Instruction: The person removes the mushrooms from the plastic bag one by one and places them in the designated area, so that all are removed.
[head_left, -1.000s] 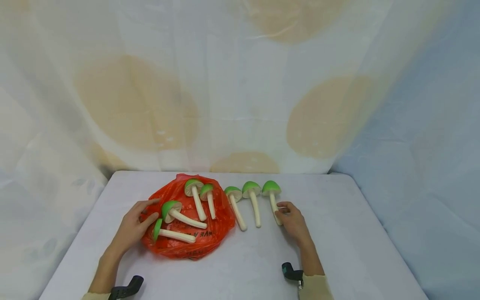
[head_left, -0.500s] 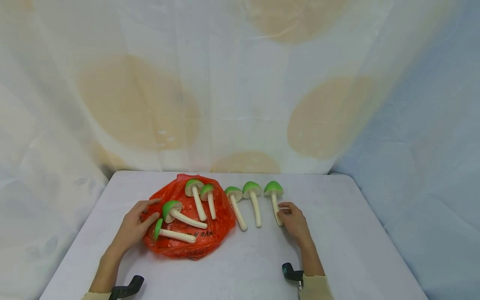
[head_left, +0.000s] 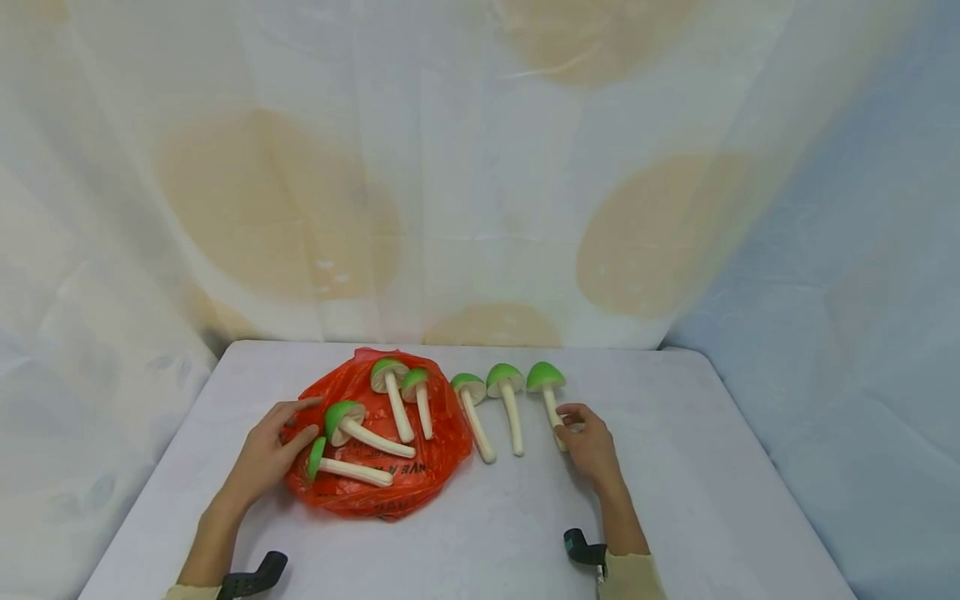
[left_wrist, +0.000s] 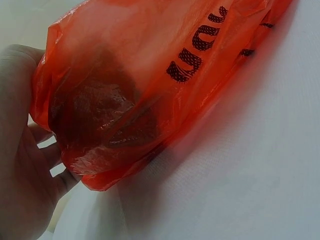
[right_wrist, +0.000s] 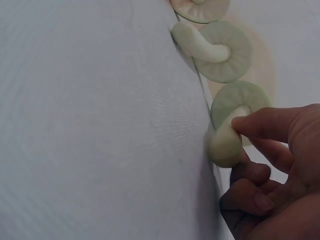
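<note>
A red plastic bag (head_left: 444,454) lies spread on the table with several green-capped mushrooms on it, one of them a mushroom (head_left: 371,437) near its middle. My left hand (head_left: 262,454) grips the bag's left edge; in the left wrist view its fingers (left_wrist: 64,181) go partly behind the red film. To the right, my right hand (head_left: 591,446) pinches the lower stem of the rightmost mushroom (head_left: 546,377) between thumb and fingers. That mushroom's stem end (right_wrist: 225,150) points at the right wrist camera, its cap lying beyond.
Between the bag and my right hand, a mushroom (head_left: 506,381) and another mushroom (head_left: 468,388), touching or nearly touching the bag's edge, lie in a row, caps away from me. The white table (head_left: 675,467) ends at a patterned curtain (head_left: 487,208) behind.
The mushroom in my right hand has shifted very slightly to the right, still on the table. My left hand and the bag have stayed in place.
</note>
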